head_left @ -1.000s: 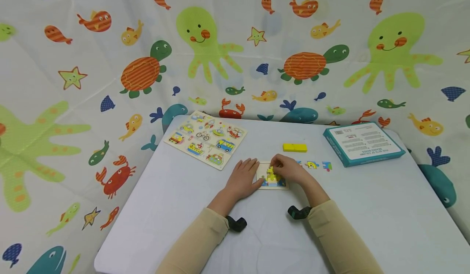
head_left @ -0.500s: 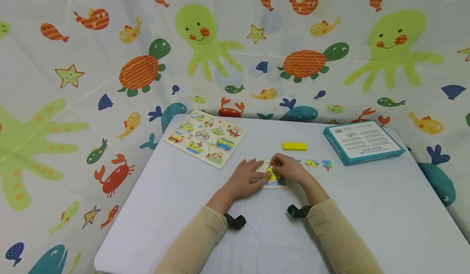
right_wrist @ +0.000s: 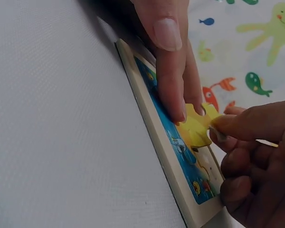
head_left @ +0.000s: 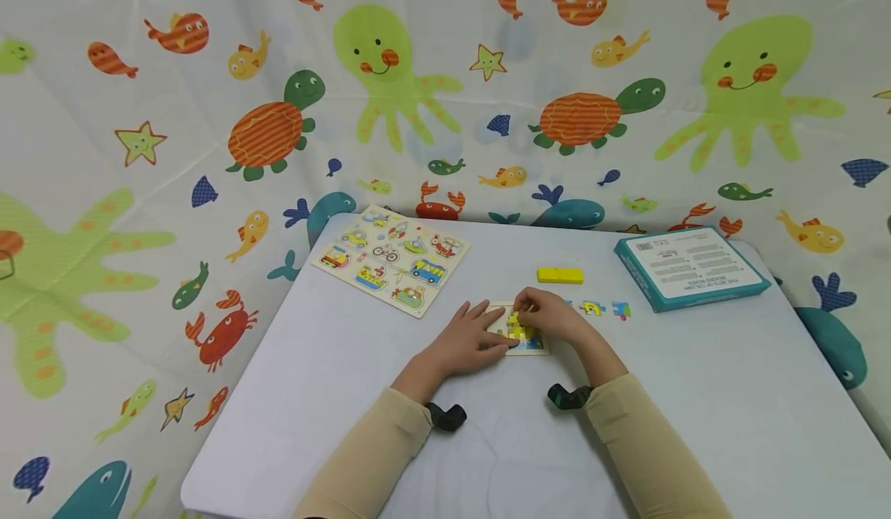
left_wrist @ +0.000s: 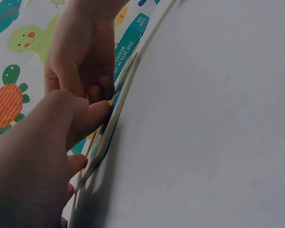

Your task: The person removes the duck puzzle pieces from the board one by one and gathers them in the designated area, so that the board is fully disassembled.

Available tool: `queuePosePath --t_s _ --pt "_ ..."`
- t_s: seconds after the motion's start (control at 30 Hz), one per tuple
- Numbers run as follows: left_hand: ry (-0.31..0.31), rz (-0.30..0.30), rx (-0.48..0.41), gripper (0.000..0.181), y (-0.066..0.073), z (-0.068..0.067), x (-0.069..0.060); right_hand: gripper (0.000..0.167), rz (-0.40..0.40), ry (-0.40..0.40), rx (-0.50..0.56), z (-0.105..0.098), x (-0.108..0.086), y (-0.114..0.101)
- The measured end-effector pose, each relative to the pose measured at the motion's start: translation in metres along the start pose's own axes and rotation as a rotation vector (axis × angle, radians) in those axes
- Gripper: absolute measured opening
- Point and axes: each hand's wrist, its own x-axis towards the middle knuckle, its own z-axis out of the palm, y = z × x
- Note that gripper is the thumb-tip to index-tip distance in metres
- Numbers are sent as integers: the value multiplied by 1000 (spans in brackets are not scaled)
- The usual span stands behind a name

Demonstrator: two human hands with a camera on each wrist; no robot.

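Observation:
A small wooden jigsaw tray [head_left: 536, 352] lies on the white table between both hands. My right hand [head_left: 550, 314] pinches a yellow puzzle piece [right_wrist: 198, 132] between thumb and fingers; in the right wrist view it is tilted up over the tray. Blue, sea-coloured pieces [right_wrist: 168, 128] lie along the tray's near side. With fingers extended, my left hand [head_left: 462, 343] reaches over the tray's left part, and a fingertip [right_wrist: 179, 113] touches the picture beside the yellow piece. In the left wrist view, the hands hide most of the tray.
Loose puzzle pieces [head_left: 593, 308] lie right of the tray. Behind them is a yellow bar-shaped block [head_left: 560, 275]. A vehicle peg puzzle board [head_left: 381, 271] lies at back left, a teal box [head_left: 692, 268] at back right. A patterned sheet [head_left: 418, 117] hangs behind the table.
My left hand has slid right from the tray's left edge, its fingers now reaching over the pieces. My right hand stays at nearly the same spot with the yellow piece.

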Motion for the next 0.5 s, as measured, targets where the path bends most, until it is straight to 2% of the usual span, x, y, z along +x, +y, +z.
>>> queuePosePath --t_s 0.17,0.3,0.5 --pt "-21 3 -7 34 -1 -2 0 15 -5 -11 -51 -1 2 0" --pt "-14 10 -8 33 -2 -1 0 16 -10 -23 -108 -1 4 -2" --pt "-7 12 -9 32 -3 0 1 15 4 -35 -65 -6 1 0"
